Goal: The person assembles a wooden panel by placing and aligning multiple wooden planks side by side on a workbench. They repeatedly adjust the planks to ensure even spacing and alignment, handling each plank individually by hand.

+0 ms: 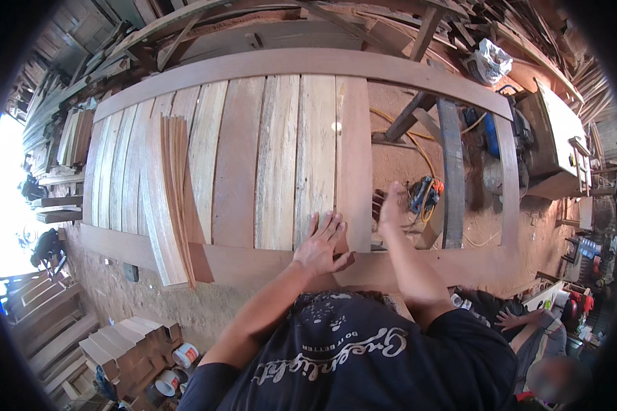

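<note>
In front of me lies a large wooden frame (253, 63) with planks set side by side across it. My left hand (320, 245) rests flat with fingers spread on the near ends of a pale plank (315, 157) and the reddish last plank (353, 157). Beside that last plank's right edge, my right hand (389, 209) is held on edge, fingers stretched toward the plank and holding nothing. I cannot tell whether it touches the wood. A stack of narrow boards (168, 198) lies across the left part of the panel.
Through the frame's right part show a dark crossbeam (451, 178), an orange-and-black power tool (425, 194) and a yellow cord (424, 154). Right stands a wooden cabinet (554, 140). At lower right is another person's hand (511, 318). Lower left are stacked wood pieces (127, 349) and white buckets (185, 355).
</note>
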### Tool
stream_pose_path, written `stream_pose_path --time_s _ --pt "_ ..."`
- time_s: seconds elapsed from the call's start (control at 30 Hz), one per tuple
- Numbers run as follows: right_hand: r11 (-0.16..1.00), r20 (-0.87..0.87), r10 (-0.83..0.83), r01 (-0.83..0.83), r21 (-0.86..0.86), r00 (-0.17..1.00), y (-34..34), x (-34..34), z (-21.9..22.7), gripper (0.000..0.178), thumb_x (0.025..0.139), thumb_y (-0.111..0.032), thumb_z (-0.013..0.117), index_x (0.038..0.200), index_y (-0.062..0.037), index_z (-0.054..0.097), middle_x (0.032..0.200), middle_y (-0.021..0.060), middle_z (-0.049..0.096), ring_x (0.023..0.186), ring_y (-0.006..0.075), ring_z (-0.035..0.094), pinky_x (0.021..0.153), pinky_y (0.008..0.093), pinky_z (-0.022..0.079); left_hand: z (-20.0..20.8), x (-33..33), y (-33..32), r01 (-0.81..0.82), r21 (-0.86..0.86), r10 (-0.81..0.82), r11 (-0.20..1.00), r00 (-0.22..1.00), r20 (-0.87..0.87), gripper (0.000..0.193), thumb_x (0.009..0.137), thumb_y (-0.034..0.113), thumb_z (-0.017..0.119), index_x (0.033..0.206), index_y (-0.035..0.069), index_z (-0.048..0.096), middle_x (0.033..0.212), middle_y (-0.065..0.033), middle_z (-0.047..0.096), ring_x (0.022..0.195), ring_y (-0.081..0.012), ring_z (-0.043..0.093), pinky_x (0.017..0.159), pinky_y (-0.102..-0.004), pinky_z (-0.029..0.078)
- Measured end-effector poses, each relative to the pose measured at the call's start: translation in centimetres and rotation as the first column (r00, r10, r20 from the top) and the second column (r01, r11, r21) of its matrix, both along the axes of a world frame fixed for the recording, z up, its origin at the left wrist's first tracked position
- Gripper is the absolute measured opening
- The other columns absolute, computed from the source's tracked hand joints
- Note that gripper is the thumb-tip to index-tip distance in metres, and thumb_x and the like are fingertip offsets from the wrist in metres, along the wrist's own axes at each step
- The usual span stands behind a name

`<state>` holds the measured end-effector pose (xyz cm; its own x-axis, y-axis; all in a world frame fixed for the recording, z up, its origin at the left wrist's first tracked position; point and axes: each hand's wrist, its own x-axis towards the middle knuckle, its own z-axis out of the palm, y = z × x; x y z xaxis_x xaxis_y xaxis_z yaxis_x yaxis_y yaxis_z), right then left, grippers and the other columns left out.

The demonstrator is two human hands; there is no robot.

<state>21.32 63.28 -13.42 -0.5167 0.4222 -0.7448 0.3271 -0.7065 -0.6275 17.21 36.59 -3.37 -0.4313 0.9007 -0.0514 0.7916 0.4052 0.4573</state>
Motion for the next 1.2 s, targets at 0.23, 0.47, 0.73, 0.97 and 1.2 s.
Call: stream_pose_path --time_s 0.23,0.47,0.73,0.97,1.2 --pt "0.994 -0.016 0.105 -0.105 -0.017 0.994 -1.5 -1.1 2.6 0.117 0.106 -0.093 0.027 0.170 0.0039 0.046 0.166 0.0267 0.057 0.153 0.0372 0.054 0.130 0.0475 0.039 0.0 -0.5 -0.5 -0.003 -0.073 -0.001 0.997 0.999 -0.054 0.093 0.104 0.065 0.060 0.167 -0.002 0.052 0.181 -0.0228 0.039 0.173 -0.0400 0.025 0.141 -0.0644 0.011" --pt "0.937 0.280 0.216 -0.280 0.210 0.935 -2.4 0.0 -0.4 0.113 0.110 -0.088 0.028 0.179 0.0008 0.028 0.185 0.0213 0.032 0.170 0.0286 0.030 0.139 0.0398 0.018 -0.7 0.0 -0.9 -0.026 -0.029 0.025 0.999 0.999 -0.036 0.093 0.103 0.063 0.061 0.167 -0.003 0.050 0.182 -0.0232 0.038 0.173 -0.0395 0.024 0.142 -0.0638 0.010" --pt "0.204 0.423 0.291 -0.487 0.849 0.858 0.6 -9.5 7.8 0.095 0.113 -0.073 0.047 0.168 0.0046 0.042 0.175 0.0300 0.040 0.163 0.0446 0.034 0.135 0.0562 0.024 -0.4 -0.1 -1.1 -0.045 -0.016 0.045 0.999 0.999 -0.016 0.090 0.103 0.060 0.064 0.165 -0.004 0.053 0.180 -0.0241 0.040 0.173 -0.0413 0.025 0.141 -0.0645 0.011" --pt "-0.548 0.753 0.387 -0.523 0.652 0.533 1.2 -21.4 13.2 0.102 0.114 -0.079 0.021 0.182 -0.0038 0.014 0.191 0.0192 0.009 0.176 0.0431 0.005 0.141 0.0631 -0.001 0.4 -0.5 -0.3 -0.076 0.118 0.071 0.990 0.997 0.041 0.090 0.098 0.058 0.074 0.158 -0.005 0.058 0.173 -0.0273 0.048 0.167 -0.0458 0.037 0.138 -0.0680 0.021" --pt "-0.477 0.698 0.405 -0.515 0.712 0.590 -1.1 -23.0 12.9 0.097 0.115 -0.076 0.019 0.183 -0.0072 0.009 0.191 0.0218 0.004 0.176 0.0439 0.000 0.138 0.0709 -0.002 0.5 0.0 -0.6 -0.101 0.131 0.094 0.986 0.994 0.064 0.087 0.096 0.054 0.077 0.157 -0.006 0.059 0.170 -0.0279 0.051 0.165 -0.0456 0.041 0.137 -0.0699 0.022"
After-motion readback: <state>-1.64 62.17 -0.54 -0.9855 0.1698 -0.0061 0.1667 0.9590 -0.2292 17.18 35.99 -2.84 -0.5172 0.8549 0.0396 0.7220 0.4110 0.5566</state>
